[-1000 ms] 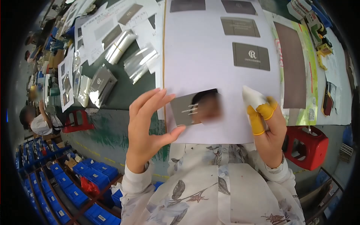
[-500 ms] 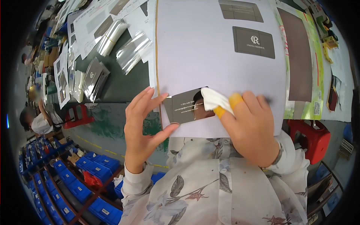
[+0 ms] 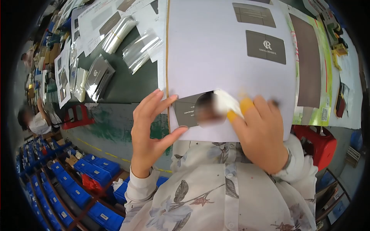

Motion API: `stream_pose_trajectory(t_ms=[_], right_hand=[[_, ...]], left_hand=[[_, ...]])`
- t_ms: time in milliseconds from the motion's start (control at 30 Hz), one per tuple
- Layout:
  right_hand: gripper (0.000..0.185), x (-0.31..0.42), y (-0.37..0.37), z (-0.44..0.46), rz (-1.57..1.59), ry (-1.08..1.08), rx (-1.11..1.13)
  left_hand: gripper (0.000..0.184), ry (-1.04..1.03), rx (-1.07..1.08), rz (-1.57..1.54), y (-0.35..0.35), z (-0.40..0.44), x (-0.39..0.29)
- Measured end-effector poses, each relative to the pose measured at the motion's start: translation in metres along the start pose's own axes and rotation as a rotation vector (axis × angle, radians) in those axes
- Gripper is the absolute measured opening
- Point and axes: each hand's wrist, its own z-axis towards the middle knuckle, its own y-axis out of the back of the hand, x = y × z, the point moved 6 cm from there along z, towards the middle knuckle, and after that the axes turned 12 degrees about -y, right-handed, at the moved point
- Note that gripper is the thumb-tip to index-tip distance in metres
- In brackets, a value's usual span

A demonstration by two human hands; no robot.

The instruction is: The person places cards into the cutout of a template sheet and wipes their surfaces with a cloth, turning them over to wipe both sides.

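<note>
A dark, mirror-like metal card [image 3: 186, 111] with light lettering lies at the near edge of a pale board [image 3: 216, 69]. My left hand [image 3: 150, 131] grips the card's left end, forefinger at its upper corner and thumb at its lower edge. A folded white cloth [image 3: 226, 103] is pinched in my right hand [image 3: 260, 133], pressed over the right part of the card. Yellow covers wrap the thumb and forefinger of that hand. The cloth hides the card's right end, and a blurred reflection shows on the card. Farther up the board lies another dark card [image 3: 266, 47] with a logo.
One more grey card [image 3: 254, 15] lies at the board's far end. To the left are clear plastic sleeves [image 3: 142, 50], a banded sleeve bundle [image 3: 119, 34] and bagged cards [image 3: 98, 77]. Blue bins [image 3: 96, 169] and a red stool [image 3: 318, 144] stand below; another person [image 3: 40, 123] sits far left.
The view has shifted slightly, so the board appears further right and lower. My right hand and the cloth have moved a little over the card; my left hand keeps its hold.
</note>
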Motion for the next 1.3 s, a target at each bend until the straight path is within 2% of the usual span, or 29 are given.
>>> stream_pose_trajectory(t_ms=[167, 233, 367, 433, 500, 633, 700, 733, 833, 867, 1000, 1067, 1133, 1167, 1300], right_hand=[[0.012, 0.002, 0.002, -0.009, -0.054, 0.022, 0.076], [0.013, 0.007, -0.001, 0.011, -0.03, 0.043, -0.063], [0.018, 0.04, -0.027, 0.021, 0.067, 0.169, 0.016], [0.017, 0.038, -0.023, 0.019, -0.003, 0.176, 0.037], [0.014, 0.015, -0.01, 0.016, 0.001, 0.048, -0.001], [0.014, 0.0, -0.002, 0.011, -0.158, 0.022, 0.055], [0.014, 0.014, -0.013, 0.012, -0.005, 0.071, -0.033], [0.013, 0.026, -0.02, 0.013, 0.029, 0.096, 0.037], [0.013, 0.044, -0.027, 0.018, 0.036, 0.152, 0.008], [0.013, 0.035, -0.021, 0.019, 0.085, 0.111, 0.01], [0.014, 0.0, -0.006, 0.014, -0.14, 0.023, -0.026], [0.014, 0.003, -0.008, 0.006, -0.133, 0.056, -0.038], [0.014, 0.021, -0.014, 0.005, 0.033, 0.095, 0.049], [0.014, 0.035, -0.019, 0.001, 0.103, 0.14, 0.005], [0.015, 0.03, -0.011, -0.009, 0.136, 0.115, 0.091]], left_hand=[[0.083, -0.037, -0.032, -0.019, 0.0, 0.003, 0.0], [0.083, -0.051, -0.033, -0.031, 0.0, 0.003, 0.0], [0.081, -0.03, -0.017, -0.021, 0.0, 0.001, 0.002], [0.08, -0.015, -0.026, -0.028, 0.0, 0.001, 0.005], [0.079, -0.036, -0.036, -0.015, 0.0, 0.001, 0.004], [0.078, -0.026, -0.052, -0.048, -0.002, 0.0, 0.006], [0.078, -0.059, -0.054, -0.024, 0.0, 0.002, 0.005], [0.078, -0.062, -0.048, -0.02, 0.001, 0.003, 0.004], [0.077, -0.065, -0.031, -0.011, 0.002, 0.003, 0.003], [0.077, -0.063, -0.031, 0.003, 0.001, 0.002, 0.003], [0.077, -0.046, -0.054, -0.023, -0.001, 0.0, 0.005], [0.077, -0.054, -0.057, -0.027, -0.002, 0.0, 0.006], [0.077, -0.071, -0.057, -0.021, 0.0, 0.002, 0.004], [0.077, -0.069, -0.038, -0.007, 0.001, 0.003, 0.004], [0.076, -0.077, -0.031, 0.031, 0.0, 0.001, 0.002]])
